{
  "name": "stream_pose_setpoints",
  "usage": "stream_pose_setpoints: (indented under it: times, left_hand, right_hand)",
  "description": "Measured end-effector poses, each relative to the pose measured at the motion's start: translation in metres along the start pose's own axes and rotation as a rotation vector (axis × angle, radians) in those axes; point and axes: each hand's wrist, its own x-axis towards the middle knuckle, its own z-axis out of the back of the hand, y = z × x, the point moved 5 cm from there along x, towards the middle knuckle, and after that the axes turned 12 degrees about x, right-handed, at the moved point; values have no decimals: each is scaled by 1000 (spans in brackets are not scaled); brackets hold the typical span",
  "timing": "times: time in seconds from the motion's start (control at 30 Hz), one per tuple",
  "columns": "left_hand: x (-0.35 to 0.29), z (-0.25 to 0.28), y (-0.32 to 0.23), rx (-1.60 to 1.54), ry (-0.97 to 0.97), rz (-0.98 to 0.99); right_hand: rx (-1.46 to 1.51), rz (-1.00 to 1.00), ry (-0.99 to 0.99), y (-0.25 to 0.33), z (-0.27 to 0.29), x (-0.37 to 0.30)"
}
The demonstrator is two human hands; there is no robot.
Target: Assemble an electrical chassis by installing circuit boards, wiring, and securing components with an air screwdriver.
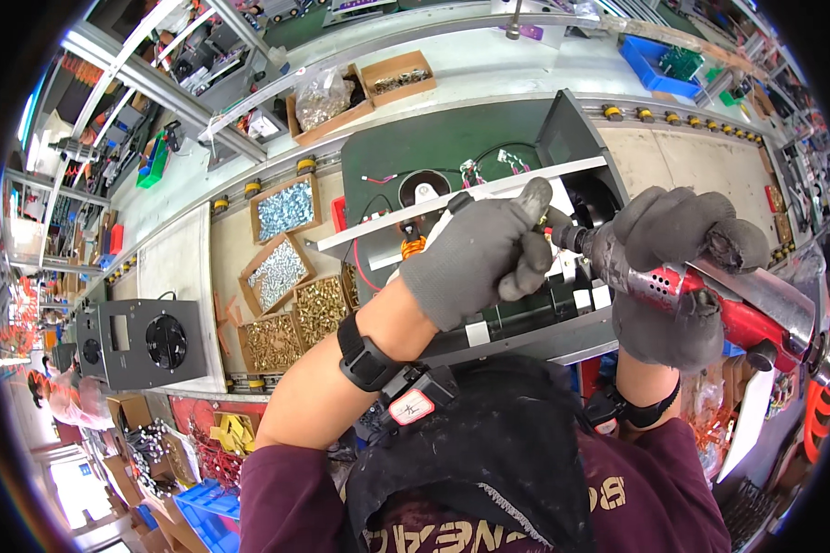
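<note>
- Driver: the red power driver has its nose over the right part of the grey case; its body extends beyond the case's right side.
- Orientation: long axis slanting; nose points left and slightly away from the wearer, toward the case's interior.
- Right hand: gloved, wrapped firmly around the driver, right of the case.
- Left hand: gloved, over the case, fingers curled beside the driver's nose; cannot tell whether anything is pinched.
- Writing: red-bordered label, handwritten, nearer the wearer than the case; pale lettering on the maroon shirt.
</note>
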Motion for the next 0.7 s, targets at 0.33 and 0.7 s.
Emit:
stream_pose_setpoints:
  times: [0.33, 0.7]
  left_hand:
    - [0, 5, 10, -166, -160, 27]
    - [-7, 6, 6, 88, -183, 38]
  right_hand:
    - [-221, 32, -87, 15, 0, -18]
    - [-277, 95, -10, 10, -2, -24]
